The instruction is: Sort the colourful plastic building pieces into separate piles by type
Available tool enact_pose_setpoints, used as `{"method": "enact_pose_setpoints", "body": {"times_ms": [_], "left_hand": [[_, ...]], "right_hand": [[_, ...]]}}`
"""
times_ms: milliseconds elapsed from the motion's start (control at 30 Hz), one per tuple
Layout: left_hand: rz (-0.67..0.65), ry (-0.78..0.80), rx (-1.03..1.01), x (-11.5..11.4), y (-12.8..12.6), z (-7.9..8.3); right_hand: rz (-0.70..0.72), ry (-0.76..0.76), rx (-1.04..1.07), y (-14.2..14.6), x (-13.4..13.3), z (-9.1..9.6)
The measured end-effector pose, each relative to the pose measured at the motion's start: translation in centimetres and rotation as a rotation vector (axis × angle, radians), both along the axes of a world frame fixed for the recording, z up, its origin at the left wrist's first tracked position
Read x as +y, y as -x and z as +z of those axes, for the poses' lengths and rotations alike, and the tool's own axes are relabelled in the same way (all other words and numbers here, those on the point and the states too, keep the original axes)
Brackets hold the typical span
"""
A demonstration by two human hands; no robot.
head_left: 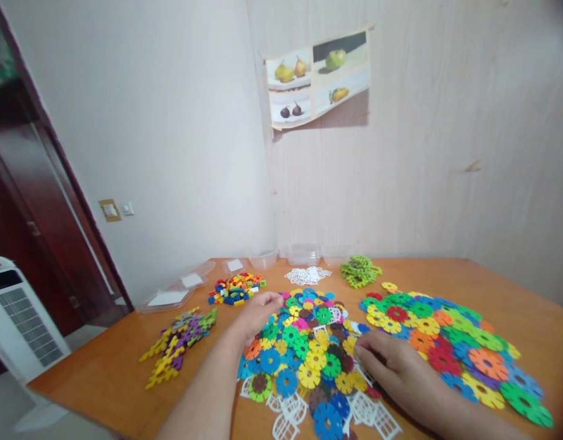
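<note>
A heap of colourful notched plastic discs point(315, 359) lies in front of me. At its far left edge is my left hand point(259, 315), fingers curled together beside a pink disc; whatever they may hold is hidden. My right hand point(393, 362) rests on the heap's right side, thumb and fingers closed near yellow and brown discs. I cannot make out what is between them. White lattice window pieces point(290, 415) are mixed in along the near edge of the heap.
Larger notched discs point(446, 336) spread on the right of the wooden table point(107, 360). Purple and yellow pieces point(183, 342), small bricks point(236, 288), white lattice pieces point(307, 275) and green pieces point(360, 272) form separate piles. Clear tubs point(303, 254) and lids point(171, 297) stand toward the back.
</note>
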State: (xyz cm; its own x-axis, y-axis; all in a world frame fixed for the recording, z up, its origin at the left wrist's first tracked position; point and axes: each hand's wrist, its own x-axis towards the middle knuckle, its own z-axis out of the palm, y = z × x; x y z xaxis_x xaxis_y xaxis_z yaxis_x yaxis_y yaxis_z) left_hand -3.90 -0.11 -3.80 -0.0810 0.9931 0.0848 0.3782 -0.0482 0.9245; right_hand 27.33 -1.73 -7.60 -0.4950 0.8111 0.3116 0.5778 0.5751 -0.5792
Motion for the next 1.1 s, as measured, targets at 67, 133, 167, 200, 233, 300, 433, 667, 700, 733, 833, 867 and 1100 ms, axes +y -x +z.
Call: {"method": "enact_pose_setpoints", "body": {"times_ms": [67, 133, 167, 200, 233, 300, 433, 667, 700, 733, 833, 867, 1100], "left_hand": [[-0.019, -0.005, -0.039, -0.2, -0.1, 0.2], [-0.016, -0.007, -0.044, -0.2, -0.2, 0.4], [-0.003, -0.011, -0.037, -0.2, -0.2, 0.5], [0.015, -0.019, -0.029, -0.1, -0.2, 0.6], [0.034, -0.029, -0.023, 0.1, -0.2, 0.6], [0.059, -0.043, -0.011, 0.4, 0.0, 0.5], [0.072, -0.035, 0.029, 0.9, 0.3, -0.1], [0.037, -0.053, 0.037, 0.7, 0.0, -0.1], [0.035, -0.056, 0.023, 0.8, 0.1, -0.1], [0.035, -0.060, 0.004, 0.8, 0.2, -0.1], [0.037, -0.064, -0.062, 1.0, 0.7, -0.2], [0.039, -0.065, -0.079, 1.1, 0.8, -0.2], [0.055, -0.062, -0.158, 1.2, 1.5, -0.3]], "right_hand": [[-0.002, 0.004, 0.003, 0.0, -0.1, 0.0], [-0.005, 0.012, 0.003, 0.0, -0.2, 0.1], [-0.005, 0.015, 0.003, 0.0, -0.2, 0.1], [-0.008, 0.016, 0.007, -0.1, -0.3, 0.2], [-0.013, 0.017, 0.014, -0.1, -0.3, 0.2], [-0.034, 0.015, 0.032, -0.3, -0.3, 0.3], [-0.076, 0.006, 0.042, -0.3, -0.3, 0.3], [-0.071, -0.036, -0.031, 0.9, -1.2, 2.0], [-0.065, -0.036, -0.043, 1.2, -1.3, 2.2], [-0.066, -0.036, -0.054, 1.4, -1.4, 2.4], [-0.097, -0.039, -0.087, 1.7, -1.0, 2.9], [-0.110, -0.038, -0.099, 1.7, -0.8, 3.0], [-0.148, 0.044, -0.095, 1.7, 1.1, 5.1]]}}
